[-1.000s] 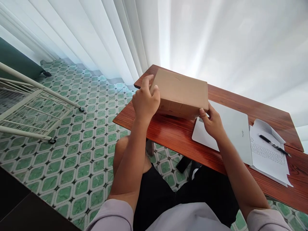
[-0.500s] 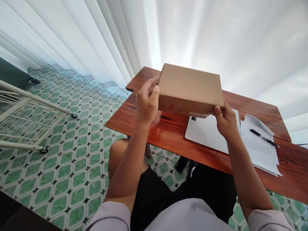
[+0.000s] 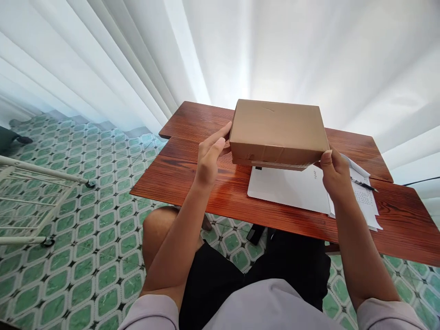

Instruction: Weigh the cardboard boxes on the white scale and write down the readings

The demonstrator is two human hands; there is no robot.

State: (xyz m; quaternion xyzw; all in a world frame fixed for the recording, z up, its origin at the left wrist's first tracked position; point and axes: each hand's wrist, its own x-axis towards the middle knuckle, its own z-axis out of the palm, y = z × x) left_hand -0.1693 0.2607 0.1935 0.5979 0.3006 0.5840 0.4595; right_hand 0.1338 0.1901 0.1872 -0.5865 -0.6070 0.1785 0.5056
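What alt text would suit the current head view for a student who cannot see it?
A person's right hand grips a cardboard box at its near right corner; the left hand is at its left side. On the wooden table lie a flat pale item, papers and a pen.

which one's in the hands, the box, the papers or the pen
The brown cardboard box: the right hand grips its near right corner and the left hand is at its left side. The pen lies on the papers, which rest on the table.
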